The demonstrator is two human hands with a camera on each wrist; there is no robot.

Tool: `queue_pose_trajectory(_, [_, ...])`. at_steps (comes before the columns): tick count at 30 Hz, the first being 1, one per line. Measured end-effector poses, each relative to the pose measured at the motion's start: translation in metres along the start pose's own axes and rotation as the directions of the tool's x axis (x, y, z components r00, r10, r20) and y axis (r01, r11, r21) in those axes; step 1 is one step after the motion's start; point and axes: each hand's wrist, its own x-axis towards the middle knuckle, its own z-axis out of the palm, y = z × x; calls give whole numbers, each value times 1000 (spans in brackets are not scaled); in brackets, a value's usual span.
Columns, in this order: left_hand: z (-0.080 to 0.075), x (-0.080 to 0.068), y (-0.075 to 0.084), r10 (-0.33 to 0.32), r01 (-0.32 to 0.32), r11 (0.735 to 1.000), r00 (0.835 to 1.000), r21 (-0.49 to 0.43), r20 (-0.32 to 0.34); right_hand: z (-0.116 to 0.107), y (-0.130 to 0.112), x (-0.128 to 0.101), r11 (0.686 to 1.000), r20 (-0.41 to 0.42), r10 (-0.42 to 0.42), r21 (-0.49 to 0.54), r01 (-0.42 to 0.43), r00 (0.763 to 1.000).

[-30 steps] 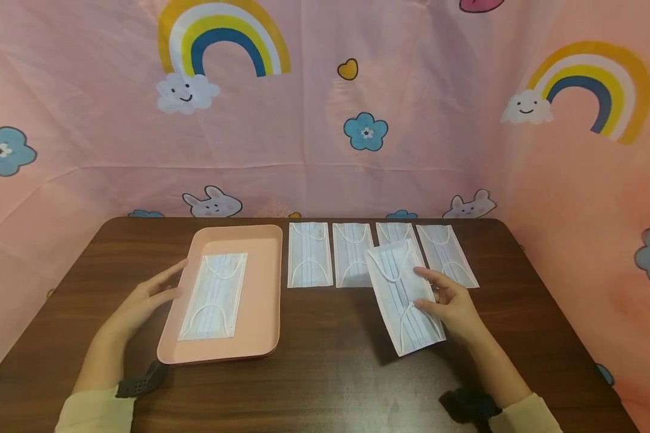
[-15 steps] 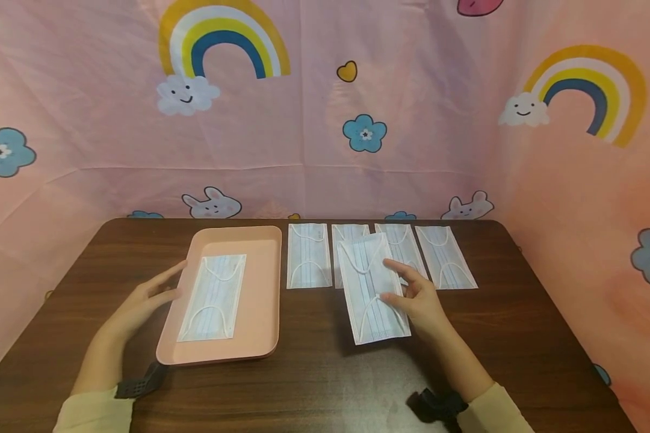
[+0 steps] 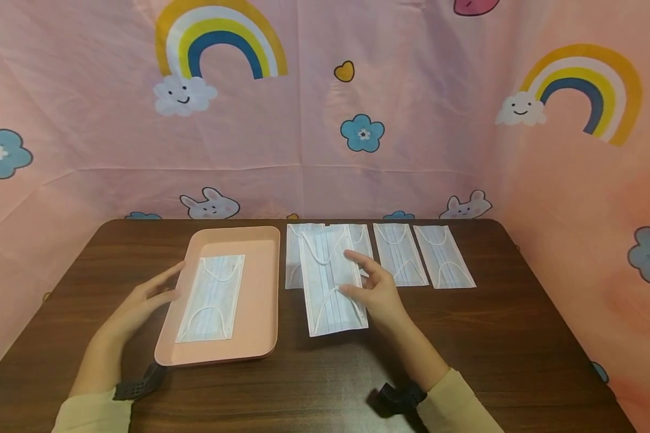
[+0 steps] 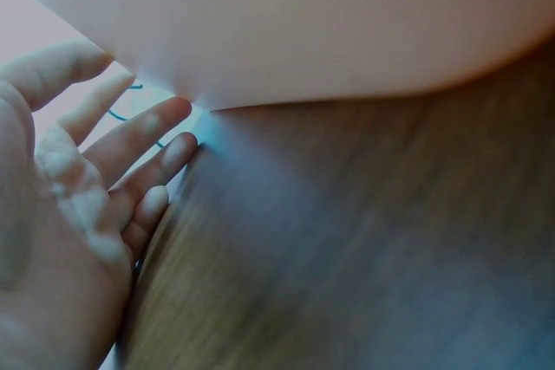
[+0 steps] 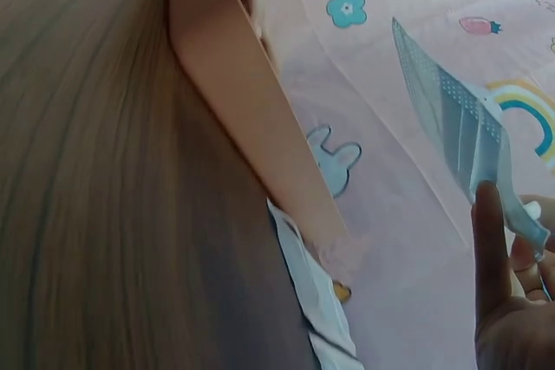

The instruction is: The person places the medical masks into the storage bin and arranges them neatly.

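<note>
The right hand (image 3: 376,294) holds a pale blue face mask (image 3: 322,273) above the table (image 3: 352,385), pinched by its right edge between thumb and fingers. From where I stand, that grip seems chosen to spare the pleats and keep the sheet flat, ear loops facing up; the right wrist view shows it slightly bowed all the same.

The left hand (image 3: 141,300) isn't gripping anything: its fingers are spread and only lightly bent, the tips against the left side of the pink tray (image 3: 260,288), probably to steady it. Inside, another mask (image 3: 211,300) lies left of the middle, lengthwise, leaving bare tray on its right. Beyond the right hand, the row of masks (image 3: 445,258) lies side by side at the far edge of the table, presumably spaced so each one can be lifted singly.

The held mask covers much of the two leftmost masks in that row, so I can't see them whole. The right hand's remaining fingers are mostly lost behind the mask. In the left wrist view the tray's outer wall fills the top and hides its inside; the table there is blurred. In the right wrist view that hand is cut off by the frame's corner.
</note>
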Motion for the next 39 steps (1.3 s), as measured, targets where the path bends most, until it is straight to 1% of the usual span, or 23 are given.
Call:
queue_pose_trajectory(5, [1, 0, -2, 19, -19, 1000, 1000, 6, -9, 20, 2, 6, 1000, -8, 0, 12, 0, 1000])
queue_pose_trajectory(8, [1, 0, -2, 25, -25, 1000, 1000, 3, -11, 32, 4, 10, 999, -6, 5, 37, -5, 1000])
queue_pose_trajectory(14, [1, -1, -2, 3, -3, 1000, 1000, -6, -4, 55, 10, 14, 996, -17, 32, 82, -31, 999])
queue_pose_trajectory(16, [1, -2, -3, -2, 2, 1000, 1000, -9, -2, 62, 14, 14, 993, -19, 44, 113, -41, 999])
queue_pose_trajectory(21, [1, -2, -3, 17, -18, 1000, 1000, -15, -9, 81, 21, 15, 982, -15, 60, 178, -56, 998])
queue_pose_trajectory(25, [1, -1, -4, 27, -27, 1000, 1000, -9, -10, 95, 23, 17, 978, -20, 65, 202, -60, 998])
queue_pose_trajectory(31, [1, 0, -2, 17, -17, 1000, 1000, 8, -4, 116, 22, 22, 966, -40, 61, 252, -49, 997])
queue_pose_trajectory(36, [0, 0, 0, -14, 14, 1000, 1000, 24, 1, 133, 22, 27, 963, -53, 70, 265, -53, 996])
queue_pose_trajectory(38, [0, 0, 0, -17, 17, 1000, 1000, 20, -3, 139, 23, 29, 965, -57, 70, 255, -53, 996])
queue_pose_trajectory(39, [0, 0, 0, -7, 7, 1000, 1000, 21, -7, 142, 24, 30, 966, -57, 71, 254, -54, 996])
